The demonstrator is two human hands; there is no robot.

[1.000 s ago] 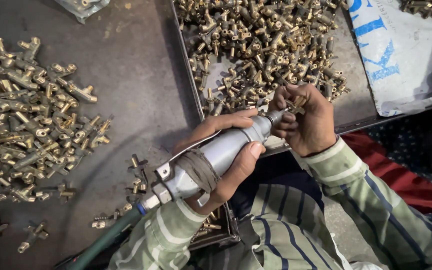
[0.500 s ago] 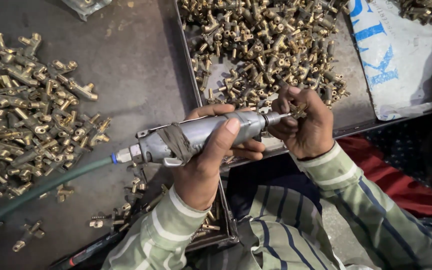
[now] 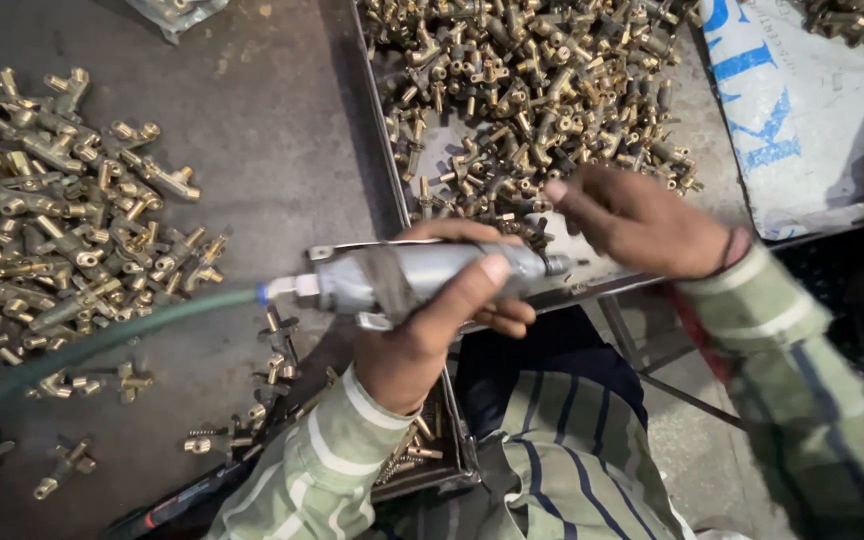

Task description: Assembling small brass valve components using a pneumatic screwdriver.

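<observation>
**Air Tool in One Hand, Other Hand Over the Brass Bits**

Silver air tool (image 3: 422, 280) lying sideways just above the lap, tip pointing right, at the near edge of the tray (image 3: 384, 190). Held in the left hand (image 3: 422, 335), fingers (image 3: 477, 290) wrapped tight round its body, thumb across the front. Green hose (image 3: 102, 345) joined to the tool's back end, running off to the left over the counter (image 3: 282, 130).

Right hand (image 3: 642, 220) just past the tool's tip, apart from it, low over the tray. Fingers loosely spread and a bit blurred; cannot tell if anything small is pinched.

Tray heaped with small brass parts (image 3: 532, 90). Another big pile of brass fittings (image 3: 62, 220) on the counter to the left, a few loose ones near the hose. White sack with blue print (image 3: 802, 110) at far right. Striped sleeves on both arms.
</observation>
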